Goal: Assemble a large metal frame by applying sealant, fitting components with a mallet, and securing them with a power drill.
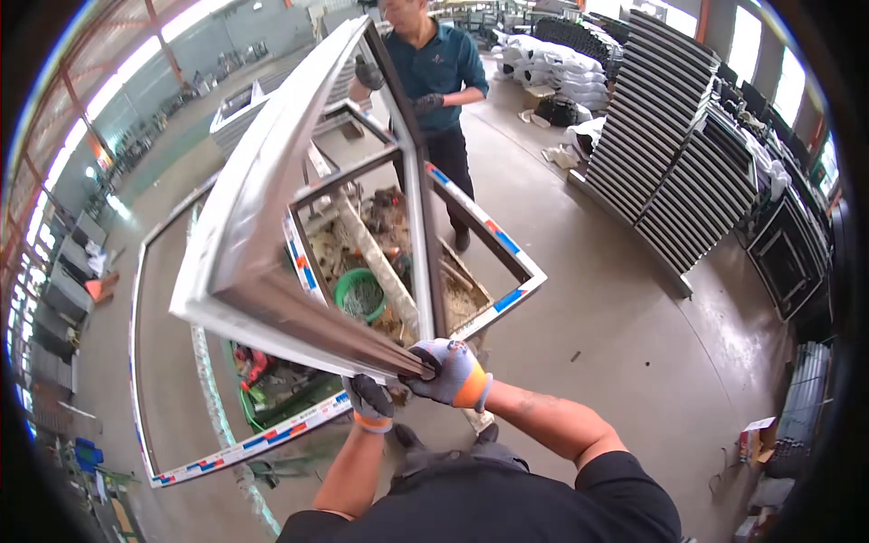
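Note:
A tilted window frame, brown inside and pale silver outside, rises between me and a co-worker. My right hand, in a grey glove with an orange cuff, is closed around its near corner. Just left and lower, my left hand grips the bottom edge of the same frame, its fingers partly hidden beneath it. The co-worker's dark-gloved hands are at the far side of the frame. Below it lies a larger frame with red, blue and white tape along its edge.
A green basket of small metal pieces sits among clutter under the frames. Stacked slatted dark frames stand on the right. White wrapped bundles are piled at the back. A cardboard box lies at the lower right.

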Tool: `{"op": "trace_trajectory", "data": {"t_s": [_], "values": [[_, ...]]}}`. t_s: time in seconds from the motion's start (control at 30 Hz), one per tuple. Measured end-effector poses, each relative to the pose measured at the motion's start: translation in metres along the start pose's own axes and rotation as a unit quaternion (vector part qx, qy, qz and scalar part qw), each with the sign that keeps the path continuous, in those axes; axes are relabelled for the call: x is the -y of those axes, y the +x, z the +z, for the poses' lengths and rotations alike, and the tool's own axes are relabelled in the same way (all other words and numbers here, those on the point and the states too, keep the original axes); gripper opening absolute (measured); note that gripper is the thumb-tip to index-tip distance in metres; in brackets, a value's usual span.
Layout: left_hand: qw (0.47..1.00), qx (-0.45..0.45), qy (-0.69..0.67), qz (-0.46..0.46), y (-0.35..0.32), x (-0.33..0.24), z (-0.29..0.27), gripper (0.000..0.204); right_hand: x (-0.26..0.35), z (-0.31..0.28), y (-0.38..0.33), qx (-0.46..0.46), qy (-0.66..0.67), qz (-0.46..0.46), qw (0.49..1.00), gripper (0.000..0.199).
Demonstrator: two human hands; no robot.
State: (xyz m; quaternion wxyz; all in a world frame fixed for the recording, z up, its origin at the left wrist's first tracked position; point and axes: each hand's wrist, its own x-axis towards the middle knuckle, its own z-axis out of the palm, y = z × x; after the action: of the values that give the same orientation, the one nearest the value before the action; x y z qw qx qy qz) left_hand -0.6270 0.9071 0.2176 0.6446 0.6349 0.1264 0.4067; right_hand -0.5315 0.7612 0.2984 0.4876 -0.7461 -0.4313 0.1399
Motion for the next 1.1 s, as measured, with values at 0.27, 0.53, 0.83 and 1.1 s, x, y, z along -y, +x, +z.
{"op": "trace_trajectory", "data": {"t_s": [0.27,0.53,0.83,1.1], "values": [[0.885,0.263,0.308,0.227,0.048,-0.092,0.078,0.063,-0.071,0.007,-0.045,-0.139,0.174,0.076,0.972,0.062],[0.778,0.394,0.462,0.162,0.046,-0.036,0.074,0.056,-0.179,-0.003,-0.282,-0.230,0.131,0.421,0.867,0.034],[0.709,0.448,0.525,0.144,0.030,0.047,0.071,0.063,-0.166,-0.044,-0.282,-0.423,0.190,0.385,0.798,0.014],[0.654,0.512,0.555,0.045,0.012,0.084,0.084,0.067,-0.148,-0.081,-0.177,-0.287,-0.027,0.347,0.893,0.025]]}}
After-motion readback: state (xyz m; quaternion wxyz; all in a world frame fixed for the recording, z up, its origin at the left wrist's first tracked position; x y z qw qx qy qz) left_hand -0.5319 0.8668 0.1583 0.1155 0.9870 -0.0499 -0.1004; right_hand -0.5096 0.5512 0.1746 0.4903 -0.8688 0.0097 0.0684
